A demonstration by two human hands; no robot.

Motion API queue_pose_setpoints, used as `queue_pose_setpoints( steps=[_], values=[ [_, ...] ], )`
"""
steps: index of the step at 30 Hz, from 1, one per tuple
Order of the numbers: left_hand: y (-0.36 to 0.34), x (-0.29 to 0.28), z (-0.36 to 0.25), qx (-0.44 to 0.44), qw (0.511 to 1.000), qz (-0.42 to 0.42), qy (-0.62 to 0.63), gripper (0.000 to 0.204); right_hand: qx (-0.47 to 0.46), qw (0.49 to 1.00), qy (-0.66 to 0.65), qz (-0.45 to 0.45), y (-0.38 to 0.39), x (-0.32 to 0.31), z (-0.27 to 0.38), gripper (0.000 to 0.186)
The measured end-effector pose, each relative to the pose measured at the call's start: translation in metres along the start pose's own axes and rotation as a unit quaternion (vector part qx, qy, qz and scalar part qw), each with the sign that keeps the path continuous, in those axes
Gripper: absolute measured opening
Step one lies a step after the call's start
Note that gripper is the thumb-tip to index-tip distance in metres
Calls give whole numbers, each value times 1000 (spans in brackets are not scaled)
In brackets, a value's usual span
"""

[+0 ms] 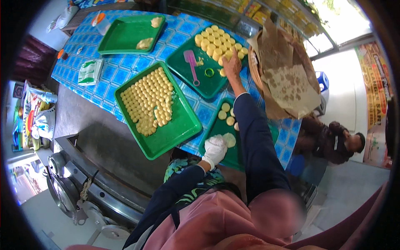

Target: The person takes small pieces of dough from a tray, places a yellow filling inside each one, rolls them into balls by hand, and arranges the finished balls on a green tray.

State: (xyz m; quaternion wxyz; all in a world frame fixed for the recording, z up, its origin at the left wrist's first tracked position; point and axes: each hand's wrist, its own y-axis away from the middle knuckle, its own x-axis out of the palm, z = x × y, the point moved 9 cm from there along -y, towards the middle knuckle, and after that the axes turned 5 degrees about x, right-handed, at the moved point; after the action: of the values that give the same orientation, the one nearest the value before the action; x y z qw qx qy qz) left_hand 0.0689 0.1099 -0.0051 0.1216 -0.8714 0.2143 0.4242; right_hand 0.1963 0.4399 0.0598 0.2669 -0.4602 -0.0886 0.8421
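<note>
Left hand: gloved, holding pale disc over near green tray
Right hand: bare, at yellow rounds, grip unclear
Table: blue-checked cover

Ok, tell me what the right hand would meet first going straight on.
The yellow rounds on the tray with the pink scraper; the right hand points into them, perhaps touching, though depth is unclear.

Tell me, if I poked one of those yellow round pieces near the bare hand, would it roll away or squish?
The yellow pieces would probably slide or tip, not roll, since they look flat-topped. They may be soft or crumbly, judging by the yellow scraps on the green tray. Packed so closely, one might nudge its neighbours.
</note>
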Motion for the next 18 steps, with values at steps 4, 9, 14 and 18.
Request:
queue_pose_setpoints(
  steps=[4,9,14,18],
  values=[
    [-3,5,3,-26,1000,-9,14,19,127,938,-302,114,63,-60,-30,76],
    [-5,-5,2,-42,980,-55,187,22,240,896,-358,109,228,-160,-74,68],
    [5,-20,-23,3,976,-99,196,18,357,869,-328,102,330,-186,-110,69],
    [10,-10,-9,-106,940,-119,301,10,205,949,-210,119,337,-183,-92,68]
  ],
)
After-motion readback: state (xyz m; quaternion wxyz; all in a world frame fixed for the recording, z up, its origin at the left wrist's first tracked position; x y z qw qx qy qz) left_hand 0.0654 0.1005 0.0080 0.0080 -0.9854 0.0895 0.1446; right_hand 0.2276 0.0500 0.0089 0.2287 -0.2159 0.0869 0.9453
